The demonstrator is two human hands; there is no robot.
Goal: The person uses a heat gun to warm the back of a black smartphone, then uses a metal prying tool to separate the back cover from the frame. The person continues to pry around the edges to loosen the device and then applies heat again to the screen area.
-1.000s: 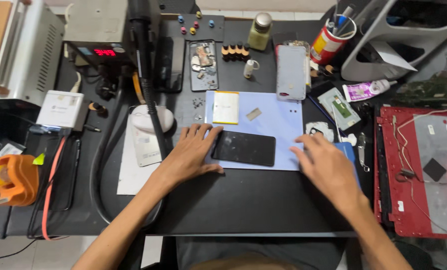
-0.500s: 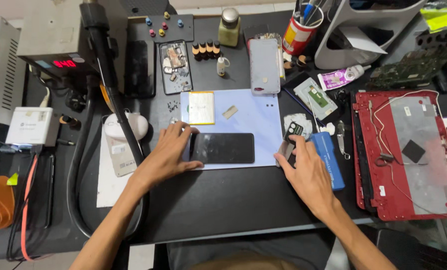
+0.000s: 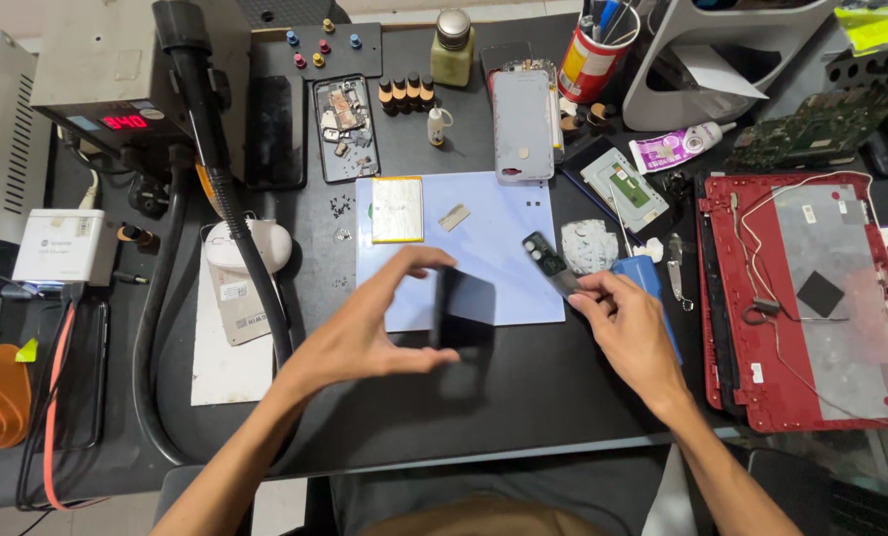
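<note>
The left hand has lifted the dark phone off the pale blue mat, fingers clamped on its edges, tilting it above the mat's near edge; the right hand now pinches a small black camera part by the mat's right edge.

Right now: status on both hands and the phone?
Left hand holds the black phone lifted off the blue mat. Right hand pinches a small dark camera module. Nothing between the hands.
</note>
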